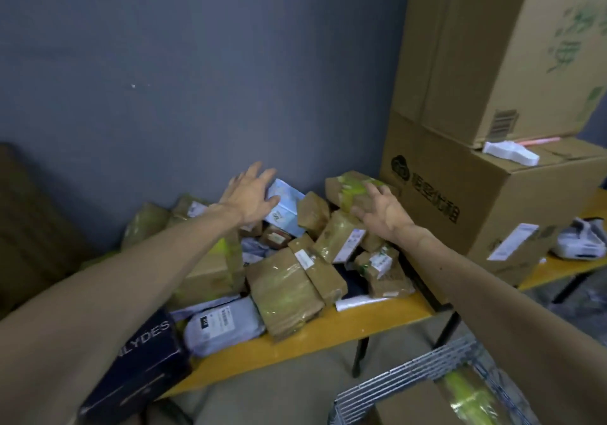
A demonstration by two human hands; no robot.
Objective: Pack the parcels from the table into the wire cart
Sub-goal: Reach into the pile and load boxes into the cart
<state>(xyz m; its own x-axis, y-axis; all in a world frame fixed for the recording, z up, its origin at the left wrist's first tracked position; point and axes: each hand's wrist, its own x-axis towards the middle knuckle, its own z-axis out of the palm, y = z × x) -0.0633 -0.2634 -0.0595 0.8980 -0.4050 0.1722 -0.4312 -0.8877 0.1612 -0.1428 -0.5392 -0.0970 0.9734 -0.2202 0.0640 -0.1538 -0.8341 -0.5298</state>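
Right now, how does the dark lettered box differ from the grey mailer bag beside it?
The dark box is rigid, nearly black, with white lettering; the grey mailer bag is soft, pale, with a printed label. The dark box juts past the table's front edge; the grey mailer bag lies fully on it. Both lie at the near left.

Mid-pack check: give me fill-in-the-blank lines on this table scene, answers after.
1. The parcels lie on a ___ table.
2. The ___ hand reaches over the white parcel.
3. The wire cart, lower ___ in view, holds a box.
Missing: yellow; left; right.
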